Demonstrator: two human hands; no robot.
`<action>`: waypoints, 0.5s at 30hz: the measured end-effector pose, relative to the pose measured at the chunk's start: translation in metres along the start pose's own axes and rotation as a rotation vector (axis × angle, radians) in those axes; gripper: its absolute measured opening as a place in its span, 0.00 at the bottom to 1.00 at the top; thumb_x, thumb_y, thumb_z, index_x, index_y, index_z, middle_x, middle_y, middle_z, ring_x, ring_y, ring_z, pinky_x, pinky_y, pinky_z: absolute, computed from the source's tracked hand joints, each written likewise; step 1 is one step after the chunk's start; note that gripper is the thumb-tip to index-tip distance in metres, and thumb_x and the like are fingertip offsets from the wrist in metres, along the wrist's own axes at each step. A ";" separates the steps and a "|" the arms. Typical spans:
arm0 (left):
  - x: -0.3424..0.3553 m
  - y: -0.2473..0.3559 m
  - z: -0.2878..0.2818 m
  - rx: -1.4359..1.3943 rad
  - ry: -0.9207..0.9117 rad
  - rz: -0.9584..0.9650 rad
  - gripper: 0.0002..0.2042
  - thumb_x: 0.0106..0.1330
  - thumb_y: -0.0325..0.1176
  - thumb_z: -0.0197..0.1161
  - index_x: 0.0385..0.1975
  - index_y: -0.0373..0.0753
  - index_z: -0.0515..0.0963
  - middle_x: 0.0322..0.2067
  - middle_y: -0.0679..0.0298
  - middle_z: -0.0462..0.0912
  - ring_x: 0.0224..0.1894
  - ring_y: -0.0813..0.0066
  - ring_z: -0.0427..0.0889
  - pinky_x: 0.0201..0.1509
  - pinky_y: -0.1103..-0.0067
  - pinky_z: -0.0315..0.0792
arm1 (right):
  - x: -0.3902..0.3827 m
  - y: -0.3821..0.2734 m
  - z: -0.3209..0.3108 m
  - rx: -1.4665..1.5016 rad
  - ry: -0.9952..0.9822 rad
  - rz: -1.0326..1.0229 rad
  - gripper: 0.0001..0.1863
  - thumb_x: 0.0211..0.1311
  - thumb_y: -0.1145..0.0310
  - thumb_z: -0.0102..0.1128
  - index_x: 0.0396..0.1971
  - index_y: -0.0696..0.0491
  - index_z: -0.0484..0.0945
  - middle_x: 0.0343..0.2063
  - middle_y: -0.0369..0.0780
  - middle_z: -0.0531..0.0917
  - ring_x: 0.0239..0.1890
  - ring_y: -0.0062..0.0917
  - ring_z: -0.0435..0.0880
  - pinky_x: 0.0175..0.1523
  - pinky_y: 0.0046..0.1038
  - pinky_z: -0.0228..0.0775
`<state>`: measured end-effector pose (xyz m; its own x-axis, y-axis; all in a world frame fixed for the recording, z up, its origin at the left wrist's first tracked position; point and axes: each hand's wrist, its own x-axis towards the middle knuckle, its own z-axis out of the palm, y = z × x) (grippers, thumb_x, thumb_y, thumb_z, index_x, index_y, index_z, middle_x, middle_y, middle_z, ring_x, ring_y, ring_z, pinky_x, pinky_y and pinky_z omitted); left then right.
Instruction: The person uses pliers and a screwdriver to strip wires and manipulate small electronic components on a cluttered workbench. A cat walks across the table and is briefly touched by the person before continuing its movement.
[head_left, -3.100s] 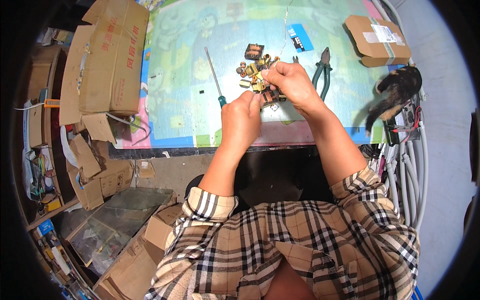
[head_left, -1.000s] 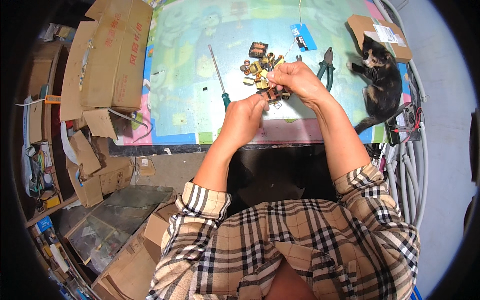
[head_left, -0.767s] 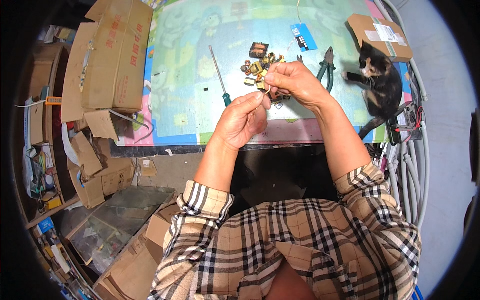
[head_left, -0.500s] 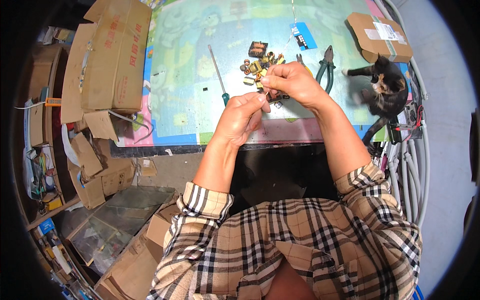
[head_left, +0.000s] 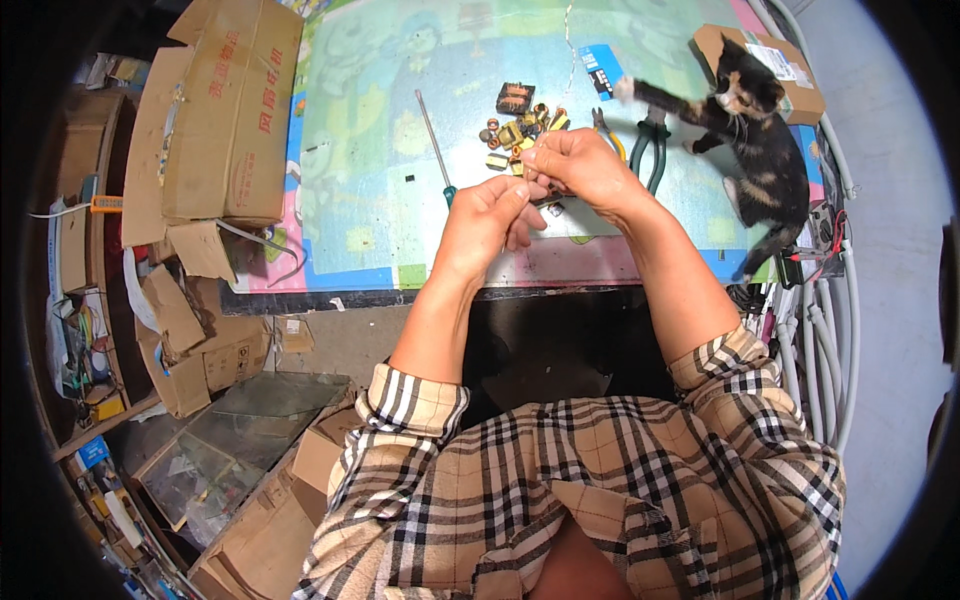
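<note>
My left hand (head_left: 487,222) is closed in a pinch, thumb against forefinger, at the near side of a pile of small copper-wound coils (head_left: 513,132). Touching its fingertips, my right hand (head_left: 585,172) also pinches. A thin twisted white cord (head_left: 571,45) comes down from the upper edge to the right hand's fingers and appears held there; its end is hidden. What the left fingertips grip is too small to make out. A larger black-and-copper coil (head_left: 515,98) lies behind the pile. Left of it is a screwdriver (head_left: 436,140) with a green handle.
A calico cat (head_left: 765,140) at the table's right stretches a paw over green-handled pliers (head_left: 652,150). Yellow-handled pliers (head_left: 610,130) and a blue card (head_left: 605,72) lie nearby. A flat cardboard box (head_left: 800,95) sits far right, a tall carton (head_left: 225,110) left.
The cat has risen and stretched its paw leftward over the green pliers. The cord has swung left at its top. My left hand's lower fingers have spread a little; both hands remain together.
</note>
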<state>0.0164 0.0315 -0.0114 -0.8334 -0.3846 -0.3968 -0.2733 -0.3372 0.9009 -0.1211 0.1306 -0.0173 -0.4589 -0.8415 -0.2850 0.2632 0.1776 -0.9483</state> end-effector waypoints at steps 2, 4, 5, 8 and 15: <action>0.000 0.000 -0.006 -0.104 -0.028 -0.043 0.09 0.68 0.33 0.55 0.33 0.33 0.78 0.20 0.65 0.79 0.16 0.84 0.68 0.19 0.86 0.59 | -0.001 -0.001 0.003 -0.015 -0.010 -0.035 0.13 0.62 0.64 0.60 0.24 0.58 0.78 0.18 0.33 0.75 0.20 0.15 0.71 0.23 0.19 0.62; -0.001 0.000 -0.007 -0.166 -0.036 -0.062 0.09 0.67 0.33 0.56 0.33 0.33 0.78 0.21 0.64 0.79 0.17 0.84 0.68 0.19 0.87 0.59 | 0.000 -0.001 0.003 -0.007 0.006 -0.028 0.13 0.62 0.64 0.59 0.25 0.58 0.78 0.19 0.33 0.75 0.20 0.15 0.71 0.23 0.18 0.62; -0.002 0.001 -0.007 -0.176 -0.026 -0.059 0.09 0.67 0.33 0.56 0.33 0.33 0.78 0.21 0.64 0.80 0.17 0.84 0.68 0.19 0.87 0.59 | 0.000 -0.001 0.003 -0.003 0.014 -0.024 0.13 0.62 0.63 0.59 0.25 0.58 0.78 0.19 0.33 0.76 0.20 0.15 0.71 0.24 0.18 0.62; -0.004 -0.001 -0.004 -0.256 -0.011 -0.051 0.09 0.67 0.33 0.56 0.34 0.33 0.78 0.22 0.63 0.80 0.17 0.85 0.68 0.20 0.87 0.58 | -0.001 -0.001 0.005 0.008 0.074 -0.036 0.13 0.63 0.62 0.59 0.26 0.58 0.78 0.21 0.34 0.76 0.20 0.14 0.70 0.24 0.18 0.62; -0.008 0.001 0.001 -0.368 0.047 0.084 0.08 0.68 0.31 0.55 0.34 0.33 0.76 0.23 0.61 0.81 0.18 0.84 0.69 0.20 0.87 0.59 | 0.003 0.007 0.009 0.272 0.060 -0.011 0.13 0.63 0.63 0.59 0.26 0.58 0.77 0.20 0.33 0.75 0.19 0.13 0.68 0.24 0.18 0.60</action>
<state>0.0225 0.0350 -0.0077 -0.8205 -0.4597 -0.3397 -0.0075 -0.5856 0.8106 -0.1126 0.1247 -0.0235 -0.5108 -0.8093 -0.2901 0.4722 0.0179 -0.8813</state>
